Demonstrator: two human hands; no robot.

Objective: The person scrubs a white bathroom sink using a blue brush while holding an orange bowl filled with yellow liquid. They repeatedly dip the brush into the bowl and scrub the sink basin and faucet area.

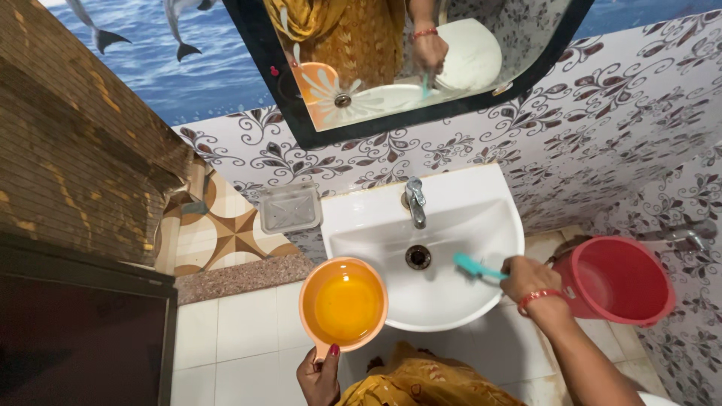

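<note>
Two hands busy here, so I'll run down the scene from big stuff to small. Patterned wall tiles with a dark-framed mirror on top, and under it the white washbasin, which is basically the centre of everything. Off to the right, well apart from the bowl, sits a red bucket on the floor, with a wall tap above it. Then the orange mug, a round dipper with yellowish water in it, hanging just off the basin's left front edge; my left hand has its fingers wrapped closed around the short handle at the bottom, thumb on top. Smaller again: the chrome faucet at the back of the basin, an empty clear soap dish on the wall to its left, and the drain hole mid-bowl. Smallest bit is the teal brush. My right hand, red bangle at the wrist, is curled shut on its handle end over the basin's right rim. The brush's long axis runs roughly sideways, from the fist leftward and slightly up, so the head sits inside the bowl pointing toward the drain, just right of it. Right hand is clearly the nearer one to the drain; the mug waits on the opposite side, near the rim but outside the bowl.
</note>
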